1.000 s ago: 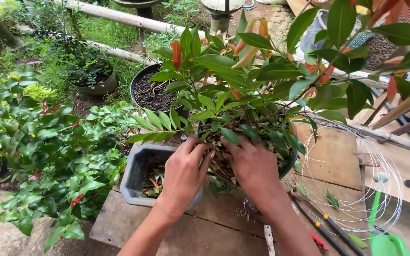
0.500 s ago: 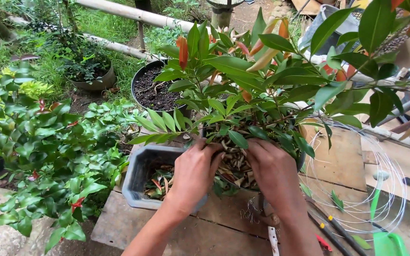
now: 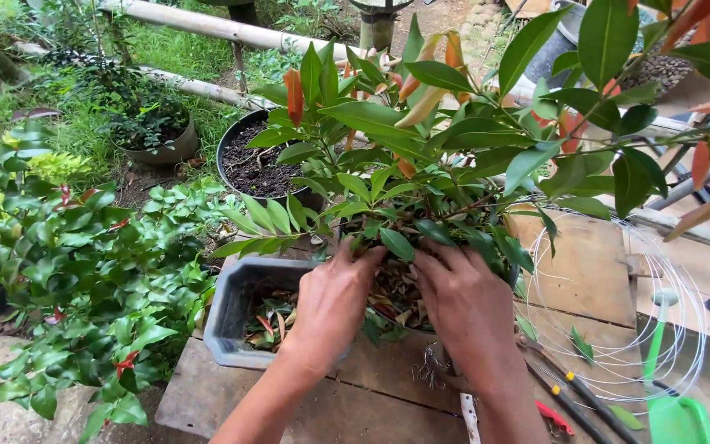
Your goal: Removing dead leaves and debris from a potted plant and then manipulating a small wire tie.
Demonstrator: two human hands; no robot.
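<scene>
Two hands, the left hand and right hand, reach into the base of a leafy plant, fingers spread and pressed among its stems and dead brown leaves. The plant stands on a wooden table, its green and reddish leaves glossy. One grey rectangular tray sits just beside it. A coil of white wire lies right. Farther back stand two round pots: one black pot, one grey pot.

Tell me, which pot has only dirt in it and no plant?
The round black pot just behind the leafy plant. Its dark soil lies bare. The brownish pot to its left holds a small green bush, and the grey rectangular pot holds leaf litter.
</scene>
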